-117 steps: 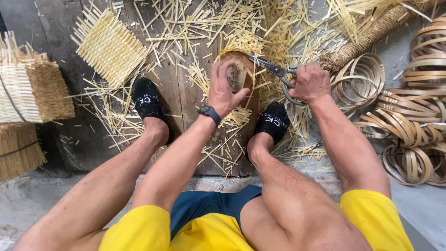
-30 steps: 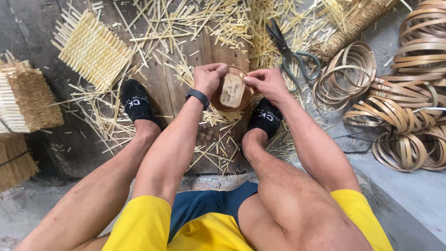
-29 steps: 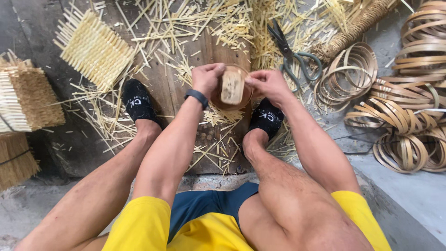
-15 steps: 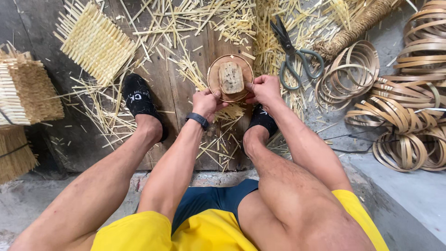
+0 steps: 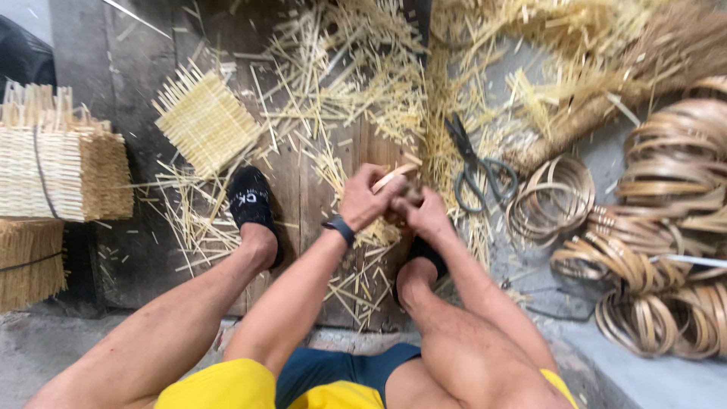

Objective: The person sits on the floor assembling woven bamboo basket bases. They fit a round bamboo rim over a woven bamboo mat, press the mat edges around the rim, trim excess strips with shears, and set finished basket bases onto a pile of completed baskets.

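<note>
My left hand [image 5: 365, 198] and my right hand [image 5: 425, 213] are pressed together over a small round woven bamboo basket [image 5: 400, 191], both gripping it. Only a bit of its rim and a strip show between the fingers; motion blur hides the rest. A dark band is on my left wrist. The hands sit above a wooden board [image 5: 303, 197], between my two black-shod feet. A pair of scissors [image 5: 475, 168] lies on the floor just right of the hands, untouched.
Bamboo strip offcuts [image 5: 356, 83] litter the board and floor. A flat woven square mat [image 5: 206, 121] lies at upper left, stacked woven baskets [image 5: 57, 163] at far left. Piles of bamboo hoops [image 5: 651, 250] fill the right side.
The scissors were put down on the floor at right. Both hands then took the round basket and drew it up and together; the view has shifted and blurred.
</note>
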### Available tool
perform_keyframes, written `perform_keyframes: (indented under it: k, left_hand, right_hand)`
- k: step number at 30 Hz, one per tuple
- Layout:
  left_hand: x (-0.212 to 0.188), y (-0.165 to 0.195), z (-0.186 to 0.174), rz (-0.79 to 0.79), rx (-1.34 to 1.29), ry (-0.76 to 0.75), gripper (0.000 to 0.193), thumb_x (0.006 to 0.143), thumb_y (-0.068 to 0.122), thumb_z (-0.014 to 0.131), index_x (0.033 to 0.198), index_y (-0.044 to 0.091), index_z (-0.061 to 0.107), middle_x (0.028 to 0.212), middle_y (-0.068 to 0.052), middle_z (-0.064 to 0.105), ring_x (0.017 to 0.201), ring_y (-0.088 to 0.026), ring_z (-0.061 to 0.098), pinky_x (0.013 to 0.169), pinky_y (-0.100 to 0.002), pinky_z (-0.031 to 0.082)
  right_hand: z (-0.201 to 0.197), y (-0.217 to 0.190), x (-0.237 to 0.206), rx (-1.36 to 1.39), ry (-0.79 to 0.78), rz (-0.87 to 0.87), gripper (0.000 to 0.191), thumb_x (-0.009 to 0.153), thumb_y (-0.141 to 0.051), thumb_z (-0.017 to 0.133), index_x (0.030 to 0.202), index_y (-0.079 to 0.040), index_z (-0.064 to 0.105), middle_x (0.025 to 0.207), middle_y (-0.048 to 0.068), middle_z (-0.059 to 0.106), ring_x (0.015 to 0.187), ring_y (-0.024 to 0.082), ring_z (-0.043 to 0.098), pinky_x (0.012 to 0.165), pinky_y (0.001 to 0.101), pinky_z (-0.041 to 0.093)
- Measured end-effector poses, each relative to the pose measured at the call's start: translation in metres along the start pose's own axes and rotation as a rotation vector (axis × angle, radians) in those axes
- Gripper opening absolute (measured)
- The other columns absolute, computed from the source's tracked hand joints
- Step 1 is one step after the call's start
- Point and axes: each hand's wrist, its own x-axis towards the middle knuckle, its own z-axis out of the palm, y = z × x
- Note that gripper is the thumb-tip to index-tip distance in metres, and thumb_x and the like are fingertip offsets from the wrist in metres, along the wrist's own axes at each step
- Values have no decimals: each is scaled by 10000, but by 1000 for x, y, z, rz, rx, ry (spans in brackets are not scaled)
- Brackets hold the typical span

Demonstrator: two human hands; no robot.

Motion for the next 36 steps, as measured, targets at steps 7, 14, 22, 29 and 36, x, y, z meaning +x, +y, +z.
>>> perform_keyframes:
  k: [7,14,22,29,36]
  left_hand:
    - [12,0,5,58,-41,40,475,971,523,608,1133,109,775,861,-132,779,831,-221,769,731,-335,592]
    - [46,-53,3,-57,-61,71,512,981,561,581,1088,111,801,861,-148,785,796,-244,761,722,-359,595]
    - [91,-69,-69,-458,-218,134,451,968,533,591,1068,118,737,977,-107,736,836,-189,709,767,-383,578]
    - [175,44,-139,-67,-1376,133,482,1042,417,456,1263,6,578,1351,-218,630,1192,-322,690,1053,-465,570]
    - [87,29,-65,-486,-559,-158,344,981,399,620,939,66,694,817,-72,719,662,-145,666,610,-293,577]
  right_hand:
    - [8,-12,5,200,-19,22,378,840,-376,766,914,-5,767,769,78,761,697,128,689,657,315,553]
    - [19,-3,11,109,78,-197,372,852,-366,759,881,5,746,695,54,713,613,136,627,610,311,513]
    - [-22,4,-15,480,-80,-163,385,871,-383,694,872,2,700,647,28,635,497,108,524,443,262,399]
    - [-28,-6,-18,632,-15,-131,437,894,-424,722,861,10,687,684,59,647,520,122,525,475,272,406]
    - [-18,-20,-24,524,-52,-106,447,888,-432,692,922,13,708,718,93,705,562,141,548,512,287,418]
